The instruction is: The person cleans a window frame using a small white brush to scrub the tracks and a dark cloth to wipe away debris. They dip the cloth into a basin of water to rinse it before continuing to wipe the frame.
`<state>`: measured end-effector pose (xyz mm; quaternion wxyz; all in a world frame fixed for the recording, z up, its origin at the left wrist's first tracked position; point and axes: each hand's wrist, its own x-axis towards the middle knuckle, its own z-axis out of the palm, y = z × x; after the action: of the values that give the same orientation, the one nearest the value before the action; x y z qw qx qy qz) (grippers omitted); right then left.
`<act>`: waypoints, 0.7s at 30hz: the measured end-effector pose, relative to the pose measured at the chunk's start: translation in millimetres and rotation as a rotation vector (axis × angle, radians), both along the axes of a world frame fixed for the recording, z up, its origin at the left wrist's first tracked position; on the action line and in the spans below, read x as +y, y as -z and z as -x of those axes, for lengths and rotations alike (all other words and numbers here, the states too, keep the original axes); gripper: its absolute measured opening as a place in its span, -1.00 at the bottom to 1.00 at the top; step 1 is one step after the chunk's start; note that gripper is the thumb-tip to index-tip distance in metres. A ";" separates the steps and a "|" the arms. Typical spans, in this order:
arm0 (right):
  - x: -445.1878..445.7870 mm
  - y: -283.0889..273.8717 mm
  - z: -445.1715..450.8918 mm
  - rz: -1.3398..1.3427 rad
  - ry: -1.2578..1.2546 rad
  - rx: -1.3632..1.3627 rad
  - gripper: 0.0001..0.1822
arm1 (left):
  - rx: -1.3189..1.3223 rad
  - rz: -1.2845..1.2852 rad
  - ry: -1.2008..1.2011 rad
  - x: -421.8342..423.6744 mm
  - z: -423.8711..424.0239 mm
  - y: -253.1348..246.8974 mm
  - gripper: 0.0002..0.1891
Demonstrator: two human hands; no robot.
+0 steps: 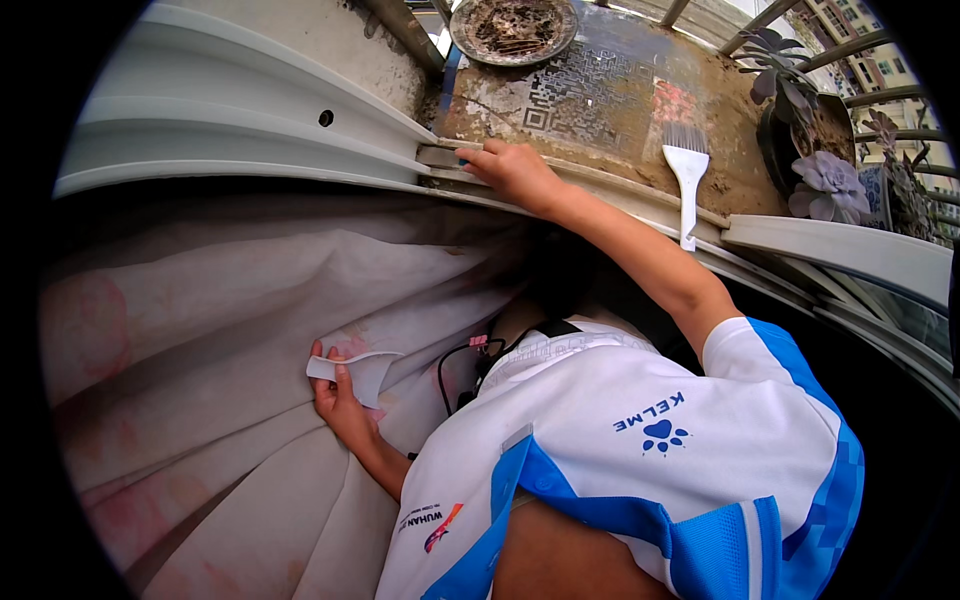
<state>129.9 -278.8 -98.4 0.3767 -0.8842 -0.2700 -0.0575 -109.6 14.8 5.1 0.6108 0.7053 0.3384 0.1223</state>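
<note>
My right hand [514, 174] reaches to the window's sill track [442, 159], its fingers closed around a small blue-green object [462, 160] that is mostly hidden. Lower down on the left, my left hand [337, 394] grips a curved white plastic scoop-like piece [367, 373] between thumb and fingers, in front of the curtain. To the right of my right hand, a white-handled brush [685, 180] lies across the sill, bristles on the outer ledge and handle end over the inner track.
A pale floral curtain [225, 337] hangs at the left. Outside, a dirt-stained board [487, 101] carries a dish with dried debris [514, 30] and potted succulents [829, 187]. Metal railing bars [847, 52] bound the ledge. A white window frame [840, 251] stands at the right.
</note>
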 end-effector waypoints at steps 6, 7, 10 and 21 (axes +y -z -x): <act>-26.7 -11.7 -3.2 -0.366 -0.018 -0.003 -0.73 | 0.000 0.017 0.002 -1.8 -2.1 -2.1 -0.66; -35.2 -27.8 -3.0 -0.440 0.001 0.068 -0.72 | 0.003 0.020 -0.004 -3.0 -1.9 -2.9 -0.65; -78.5 -72.8 -21.3 -0.779 0.163 0.499 -0.70 | 0.006 0.036 -0.016 0.4 1.2 0.5 -0.65; -29.2 -16.1 15.3 0.072 0.017 0.135 -0.78 | 0.010 -0.017 0.003 -6.1 -2.7 -5.5 -0.66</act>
<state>114.6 -308.1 -82.4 0.3614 -0.9014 -0.2383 0.0086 -106.9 8.7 10.6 0.6031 0.7118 0.3392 0.1206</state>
